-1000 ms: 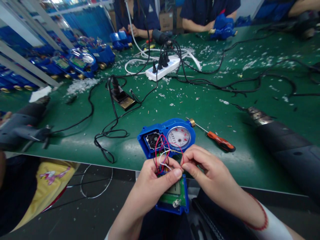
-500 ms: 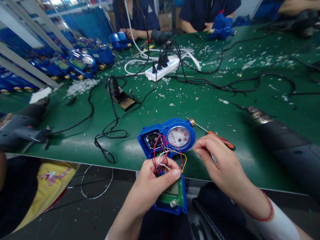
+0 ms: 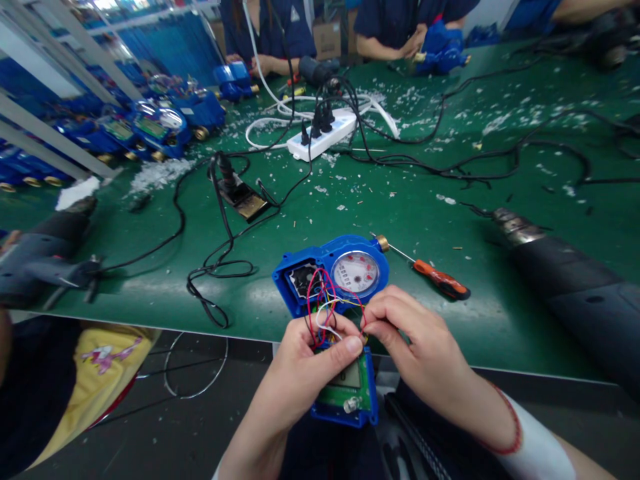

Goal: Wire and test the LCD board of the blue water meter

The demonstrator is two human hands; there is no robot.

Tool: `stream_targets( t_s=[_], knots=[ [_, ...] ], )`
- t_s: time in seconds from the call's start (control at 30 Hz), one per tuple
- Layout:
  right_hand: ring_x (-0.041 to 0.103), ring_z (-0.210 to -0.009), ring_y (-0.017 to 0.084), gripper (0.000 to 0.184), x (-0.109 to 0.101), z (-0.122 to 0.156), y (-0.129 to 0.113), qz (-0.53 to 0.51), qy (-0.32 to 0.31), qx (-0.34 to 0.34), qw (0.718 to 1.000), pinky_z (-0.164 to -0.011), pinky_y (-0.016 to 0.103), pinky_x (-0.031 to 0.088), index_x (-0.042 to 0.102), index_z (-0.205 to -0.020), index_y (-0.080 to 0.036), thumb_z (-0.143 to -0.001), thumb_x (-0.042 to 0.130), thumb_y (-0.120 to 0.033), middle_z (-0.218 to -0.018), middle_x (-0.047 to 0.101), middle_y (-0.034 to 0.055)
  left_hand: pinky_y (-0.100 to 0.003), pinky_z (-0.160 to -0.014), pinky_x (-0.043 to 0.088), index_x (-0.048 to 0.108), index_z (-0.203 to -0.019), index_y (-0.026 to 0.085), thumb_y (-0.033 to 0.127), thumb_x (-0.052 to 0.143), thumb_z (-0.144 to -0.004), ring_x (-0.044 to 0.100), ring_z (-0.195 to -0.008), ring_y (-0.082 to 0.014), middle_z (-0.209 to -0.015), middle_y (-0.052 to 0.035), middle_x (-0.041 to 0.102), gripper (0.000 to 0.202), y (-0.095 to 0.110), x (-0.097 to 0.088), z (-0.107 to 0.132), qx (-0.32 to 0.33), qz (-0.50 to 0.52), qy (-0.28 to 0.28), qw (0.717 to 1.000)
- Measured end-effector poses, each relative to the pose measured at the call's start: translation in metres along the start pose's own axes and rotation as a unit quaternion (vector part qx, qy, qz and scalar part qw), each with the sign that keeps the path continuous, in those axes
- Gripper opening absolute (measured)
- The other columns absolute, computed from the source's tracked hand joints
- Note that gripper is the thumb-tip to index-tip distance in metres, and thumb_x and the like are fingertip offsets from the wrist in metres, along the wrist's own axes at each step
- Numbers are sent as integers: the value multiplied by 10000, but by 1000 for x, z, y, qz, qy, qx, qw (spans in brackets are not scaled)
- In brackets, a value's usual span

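Note:
A blue water meter with a round white dial lies at the table's near edge. Red, white, yellow and black wires run from its square compartment to a blue cover holding a green circuit board with a small display. My left hand is closed on this cover, thumb on top of the board. Beside it my right hand pinches wires at the board's upper right edge. Past my right hand lies an orange and black screwdriver, its tip near the meter's brass fitting.
Heat guns lie at the right and left. A soldering iron stand and a white power strip with trailing black cables are further back. Several blue meters crowd the left. Co-workers sit opposite, plastic scraps around.
My right hand has moved left and down from beside the dial to the wires at the board's edge, uncovering the screwdriver handle. My left hand keeps its hold.

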State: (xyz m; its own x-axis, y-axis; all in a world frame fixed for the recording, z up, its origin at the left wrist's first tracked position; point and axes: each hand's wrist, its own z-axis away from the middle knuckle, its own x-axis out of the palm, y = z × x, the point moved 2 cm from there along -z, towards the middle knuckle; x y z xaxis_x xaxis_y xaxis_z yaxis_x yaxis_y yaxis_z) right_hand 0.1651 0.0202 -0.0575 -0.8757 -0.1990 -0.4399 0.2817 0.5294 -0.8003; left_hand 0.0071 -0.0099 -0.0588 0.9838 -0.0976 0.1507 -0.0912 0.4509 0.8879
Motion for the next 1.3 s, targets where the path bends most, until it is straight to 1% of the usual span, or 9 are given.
stream_targets(
  t_s=[0.2, 0.4, 0.57, 0.7, 0.8, 0.97, 1.13, 1.2, 1.3],
  knots=[
    [523, -753, 144, 141, -13, -4, 13, 122, 72, -6, 990, -683, 272, 426, 527, -820, -166, -924, 481, -83, -785, 566, 35, -201, -501, 275, 619, -697, 150, 391, 767, -707, 350, -522, -69, -574, 55, 465, 283, -1, 0, 1, -20, 1, 3, 1000],
    [410, -561, 97, 262, -22, -4, 11, 149, 88, 23, 985, -536, 249, 320, 430, -669, -175, -917, 496, -124, -611, 415, -24, -184, -520, 299, 641, -739, 149, 373, 783, -702, 390, -544, -65, -621, 39, 529, 267, -4, -1, 0, -16, 12, 10, 1000],
    [535, -715, 97, 73, -11, -2, 1, -46, 3, 87, 995, -626, 199, 427, 595, -867, -160, -871, 550, -102, -803, 582, 7, -194, -519, 310, 622, -745, 154, 410, 786, -693, 385, -535, -72, -601, 47, 501, 309, -4, -2, -1, -9, 6, -1, 1000],
    [556, -670, 89, 152, 1, -5, -3, -133, -47, 137, 980, -610, 183, 421, 603, -718, -152, -869, 608, -137, -704, 604, -14, -206, -573, 348, 623, -707, 150, 400, 765, -722, 421, -585, -88, -631, 35, 516, 288, -3, -4, -2, 15, -28, 7, 999],
    [520, -604, 82, 186, 4, -9, -3, -118, -9, 141, 983, -548, 178, 388, 583, -685, -149, -868, 585, -111, -658, 574, -22, -204, -573, 350, 642, -722, 147, 407, 764, -719, 431, -590, -90, -645, 27, 539, 287, -2, -4, -2, 17, -32, 5, 999],
    [478, -601, 88, 188, 2, -15, 0, -10, 95, 78, 992, -548, 197, 375, 531, -725, -155, -913, 531, -157, -681, 519, -12, -192, -547, 346, 637, -697, 152, 422, 785, -690, 420, -558, -79, -626, 34, 537, 308, -1, -3, 0, 17, -10, 15, 1000],
    [422, -532, 87, 208, -4, -9, 12, -27, 168, 154, 973, -495, 204, 351, 491, -799, -176, -975, 437, -272, -627, 444, -32, -183, -565, 346, 636, -722, 158, 418, 782, -713, 431, -590, -81, -654, 30, 545, 298, -6, -5, 1, 28, 10, 9, 1000],
    [404, -511, 81, 207, -7, -5, 13, -51, 151, 184, 970, -471, 197, 331, 506, -797, -173, -962, 455, -287, -605, 426, -39, -183, -569, 342, 639, -734, 159, 416, 782, -718, 432, -599, -83, -660, 31, 541, 294, -8, -6, 2, 36, 19, 4, 999],
    [426, -529, 79, 225, -5, 1, 10, -117, 54, 225, 966, -475, 193, 340, 563, -771, -147, -921, 503, -303, -616, 468, -21, -181, -565, 332, 633, -752, 164, 409, 776, -729, 416, -601, -82, -666, 35, 526, 284, -11, -8, 2, 47, 41, 2, 998]
  ],
)
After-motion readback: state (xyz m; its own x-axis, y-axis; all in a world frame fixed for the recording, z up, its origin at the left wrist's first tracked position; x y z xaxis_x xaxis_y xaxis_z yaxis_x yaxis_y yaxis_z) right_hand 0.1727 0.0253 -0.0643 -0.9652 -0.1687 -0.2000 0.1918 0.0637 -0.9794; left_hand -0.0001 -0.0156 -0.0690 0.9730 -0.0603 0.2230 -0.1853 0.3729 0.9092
